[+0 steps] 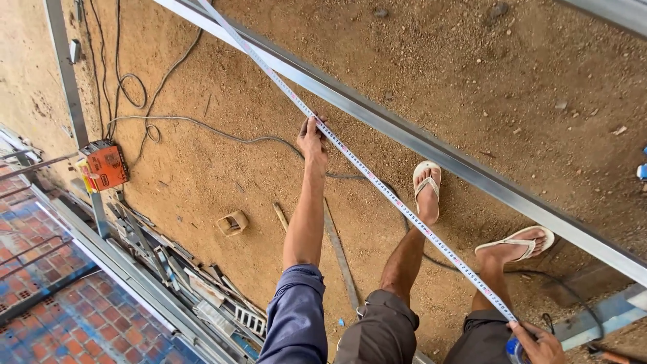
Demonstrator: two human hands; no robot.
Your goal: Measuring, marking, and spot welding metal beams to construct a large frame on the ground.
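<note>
Sandy dirt ground (222,175) strewn with pebbles, long grey metal rail (431,145) running from 11 to 4 o'clock, black cables (135,87) looping at 10 — orange machine (104,165) at 9, small wooden block (232,222) near centre, flat metal strip (340,256) at 6 — two sandalled feet beside the rail.

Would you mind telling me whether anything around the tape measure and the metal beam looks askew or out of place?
The tape measure runs straight and taut from the right hand past the left hand, beside the metal beam. What stands out is loose cables snaking over the dirt and scrap metal pieces heaped untidily at lower left.
</note>
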